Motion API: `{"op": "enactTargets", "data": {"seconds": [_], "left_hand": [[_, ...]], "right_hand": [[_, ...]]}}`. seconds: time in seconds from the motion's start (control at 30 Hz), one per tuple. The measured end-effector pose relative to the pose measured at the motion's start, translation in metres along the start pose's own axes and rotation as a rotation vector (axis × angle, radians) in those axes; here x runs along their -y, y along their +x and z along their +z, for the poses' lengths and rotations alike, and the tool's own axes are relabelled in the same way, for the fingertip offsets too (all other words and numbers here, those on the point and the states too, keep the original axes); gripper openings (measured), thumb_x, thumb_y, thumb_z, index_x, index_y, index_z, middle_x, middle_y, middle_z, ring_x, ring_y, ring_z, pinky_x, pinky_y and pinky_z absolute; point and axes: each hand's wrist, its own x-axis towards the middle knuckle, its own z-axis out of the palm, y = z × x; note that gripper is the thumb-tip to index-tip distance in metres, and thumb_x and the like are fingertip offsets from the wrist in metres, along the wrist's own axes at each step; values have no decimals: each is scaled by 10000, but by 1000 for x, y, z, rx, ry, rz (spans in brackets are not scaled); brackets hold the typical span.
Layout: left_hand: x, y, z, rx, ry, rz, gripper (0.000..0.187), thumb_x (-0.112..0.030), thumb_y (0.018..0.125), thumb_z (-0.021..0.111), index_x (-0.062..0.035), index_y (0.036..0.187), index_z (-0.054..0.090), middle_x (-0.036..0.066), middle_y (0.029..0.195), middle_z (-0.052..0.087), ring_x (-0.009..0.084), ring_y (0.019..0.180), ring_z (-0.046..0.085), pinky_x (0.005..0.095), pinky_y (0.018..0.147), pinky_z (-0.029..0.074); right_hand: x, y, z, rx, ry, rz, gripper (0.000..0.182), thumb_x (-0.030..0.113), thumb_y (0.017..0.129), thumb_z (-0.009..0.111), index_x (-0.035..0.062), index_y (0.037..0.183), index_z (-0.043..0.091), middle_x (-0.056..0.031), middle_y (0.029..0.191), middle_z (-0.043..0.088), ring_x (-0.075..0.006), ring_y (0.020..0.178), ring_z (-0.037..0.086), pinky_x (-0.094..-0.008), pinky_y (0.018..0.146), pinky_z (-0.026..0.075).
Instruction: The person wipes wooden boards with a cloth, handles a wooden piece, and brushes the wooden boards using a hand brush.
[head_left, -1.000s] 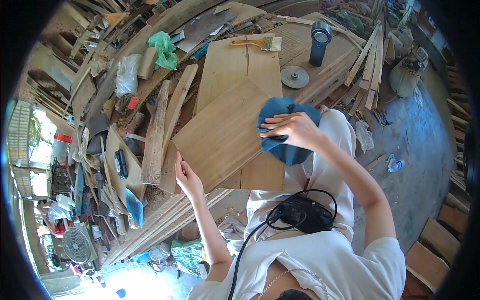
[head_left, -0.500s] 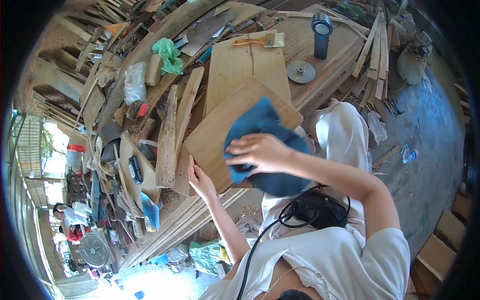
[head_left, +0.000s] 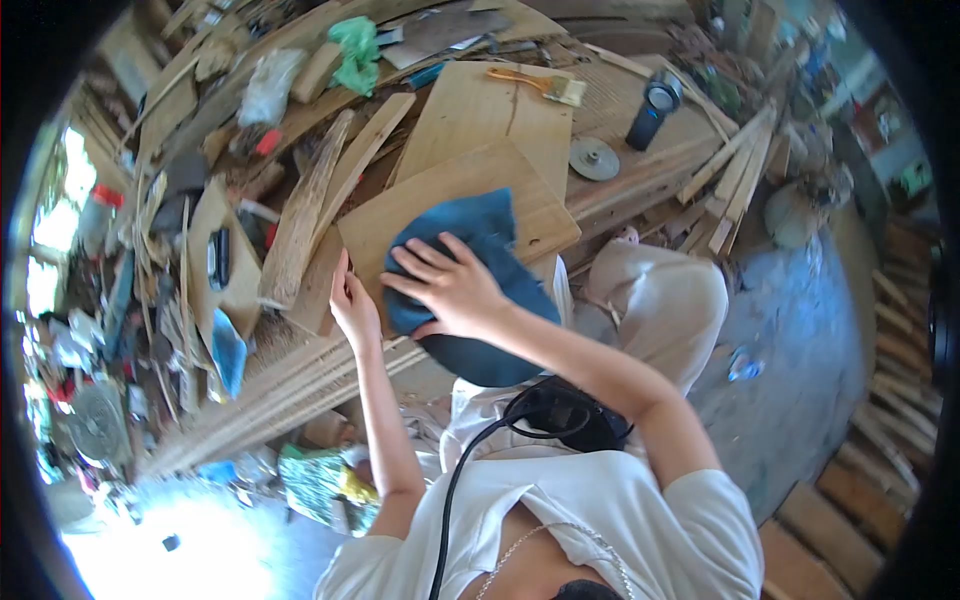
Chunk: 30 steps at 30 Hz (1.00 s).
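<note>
A flat wooden board [head_left: 440,178] lies tilted across a second, longer board [head_left: 470,110]. My right hand [head_left: 462,292] rests with spread fingers on a dark blue cloth [head_left: 480,215], pressing it against the upper board's face. Part of the cloth hangs past the board's near edge towards my lap. My left hand [head_left: 357,305] is at the left edge of the upper board, holding it there. Its fingers point away from me along the edge, and some of them are hidden.
A paintbrush [head_left: 540,85] lies on the longer board. Beyond it are a metal disc [head_left: 594,159] and a dark handheld device [head_left: 655,108]. Wood strips [head_left: 310,210] lie left. A green plastic bag [head_left: 355,55] sits farther back. A black pouch with a cable [head_left: 570,410] is at my waist.
My right hand and the cloth have slid left over the board, and the fingers are more spread. My left hand stays at the board's edge. The whole view has turned and shifted.
</note>
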Motion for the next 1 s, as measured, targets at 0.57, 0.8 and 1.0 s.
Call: {"op": "enactTargets", "data": {"seconds": [0.57,0.8,1.0], "left_hand": [[13,-1,6,-78,49,-100,311,-120,924,456,-111,1197,603,131,953,663,197,781,619,295,774,463],[12,-3,1,-68,15,-146,312,-146,926,451,-159,1192,613,148,996,665,229,834,647,306,795,467],[7,-3,0,-73,4,-93,308,-92,925,446,-92,1188,607,82,757,612,108,583,455,241,608,416]], "right_hand": [[-98,-53,-40,-73,-91,36,737,477,606,761,209,1261,558,-59,1287,550,-233,1211,498,-389,1021,379],[5,18,16,-42,7,-158,761,486,614,763,209,1279,518,-43,1322,508,-221,1226,475,-394,1040,356],[-37,-9,-10,0,10,-114,731,427,610,770,275,1279,516,-4,1310,527,-177,1214,493,-366,1028,371]]}}
